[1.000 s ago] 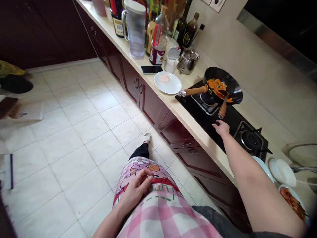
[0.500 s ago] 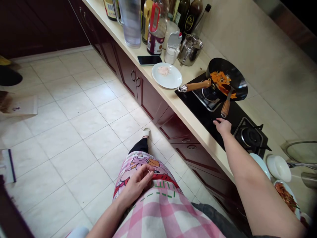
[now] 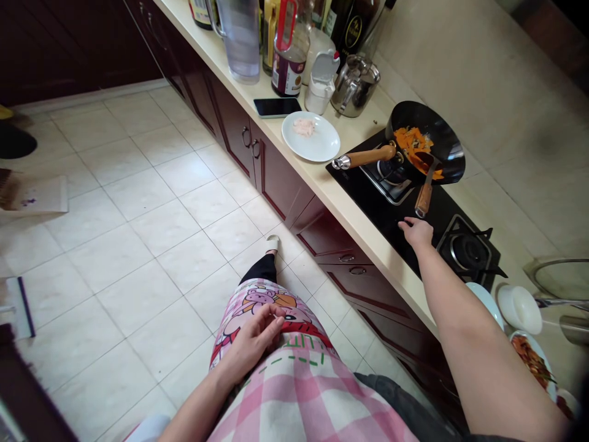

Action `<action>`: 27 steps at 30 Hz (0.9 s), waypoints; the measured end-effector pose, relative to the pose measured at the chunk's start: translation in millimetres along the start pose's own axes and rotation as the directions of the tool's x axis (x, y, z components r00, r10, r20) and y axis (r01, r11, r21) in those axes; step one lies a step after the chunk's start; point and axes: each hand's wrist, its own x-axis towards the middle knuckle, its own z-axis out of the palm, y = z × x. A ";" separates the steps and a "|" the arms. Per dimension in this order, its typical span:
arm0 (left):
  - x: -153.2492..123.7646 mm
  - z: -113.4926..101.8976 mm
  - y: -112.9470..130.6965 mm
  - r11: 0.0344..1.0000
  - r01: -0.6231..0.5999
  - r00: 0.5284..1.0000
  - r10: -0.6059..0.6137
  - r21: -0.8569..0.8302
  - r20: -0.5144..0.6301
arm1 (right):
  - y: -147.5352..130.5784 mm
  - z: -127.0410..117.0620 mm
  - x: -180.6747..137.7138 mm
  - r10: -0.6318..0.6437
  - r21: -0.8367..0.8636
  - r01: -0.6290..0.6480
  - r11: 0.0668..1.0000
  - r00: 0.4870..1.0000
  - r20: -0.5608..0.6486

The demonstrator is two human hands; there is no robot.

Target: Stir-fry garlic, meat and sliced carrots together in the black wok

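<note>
My right hand reaches onto the black gas hob, its fingers bent down on a control near the hob's front edge. A black wok with orange vegetable pieces stands on the left burner, its wooden handle pointing left. A spatula leans in the wok, handle toward my hand. My left hand rests against my pink checked apron, fingers loosely curled with nothing seen in them.
A white plate with pale food sits left of the hob, beside a phone, steel pot, water jug and bottles. White dishes and a glass lid lie right. Dark cabinets line the tiled floor.
The view has tilted slightly. My right hand stays on the hob control and my left hand stays at the apron.
</note>
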 end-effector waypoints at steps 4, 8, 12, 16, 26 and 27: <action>1.2 -1.7 -0.7 1.000 0.002 1.000 -0.002 0.031 -0.003 | 0.2 0.0 -0.4 -0.006 -0.012 0.006 1.000 1.000 0.001; 1.7 -2.5 -0.6 0.999 0.006 1.000 -0.006 0.048 0.006 | 0.4 -0.1 -0.3 -0.008 -0.021 0.008 1.000 1.000 0.010; 2.2 -2.4 -0.6 0.999 0.005 1.000 -0.005 0.033 0.005 | 0.4 0.0 0.1 -0.007 -0.025 0.007 1.000 1.000 0.011; 3.4 -2.4 -1.6 0.998 0.006 1.000 -0.007 0.056 0.007 | 0.0 0.0 -0.1 -0.010 -0.025 0.010 1.000 1.000 0.009; 1.0 -1.1 -4.3 0.999 -0.001 1.000 0.000 0.035 0.007 | -2.1 -1.0 -1.2 -0.001 -0.020 0.001 1.000 1.000 0.011; 0.8 -0.6 -3.4 0.999 0.000 1.000 -0.001 0.041 0.005 | -2.3 -1.2 -1.3 0.000 -0.020 0.000 1.000 1.000 0.012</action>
